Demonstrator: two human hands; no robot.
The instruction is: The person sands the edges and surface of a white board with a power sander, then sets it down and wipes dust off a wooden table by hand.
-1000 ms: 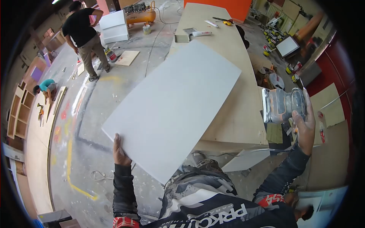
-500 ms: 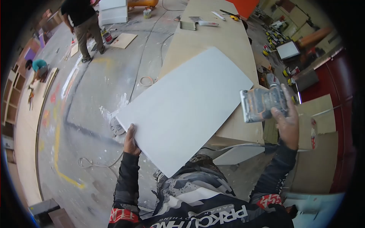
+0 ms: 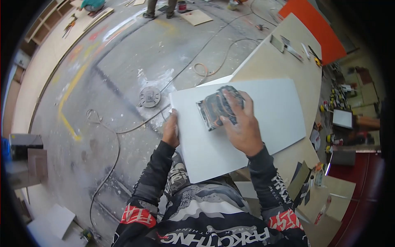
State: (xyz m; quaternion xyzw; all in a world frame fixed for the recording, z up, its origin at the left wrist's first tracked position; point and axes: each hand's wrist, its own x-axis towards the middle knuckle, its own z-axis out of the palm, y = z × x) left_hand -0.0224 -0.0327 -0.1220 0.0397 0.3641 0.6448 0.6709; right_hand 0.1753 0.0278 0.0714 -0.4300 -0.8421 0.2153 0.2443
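A white rectangular panel [image 3: 267, 123] lies across the near part of the plywood-topped table [image 3: 263, 61], its left end jutting out over the floor. At that end my left hand [image 3: 170, 129] grips the panel's edge, the thumb near its upper left corner. My right hand [image 3: 245, 123] is wrapped over a dusty black-and-orange sander [image 3: 214, 110]. The sander is over the panel's left half, slightly tilted, with its rectangular base facing left. White dust coats the tool and my fingers.
A round cable reel [image 3: 149, 97] sits on the concrete floor, with cords running around it. Putty knives [image 3: 293, 52] and a cutter lie at the table's far end, beside an orange board [image 3: 317, 31]. A person's legs [image 3: 162, 7] show at the top.
The sander has come left in my right hand, from beyond the panel's right edge to over its surface. The panel has turned clockwise, and my view has swung down and left.
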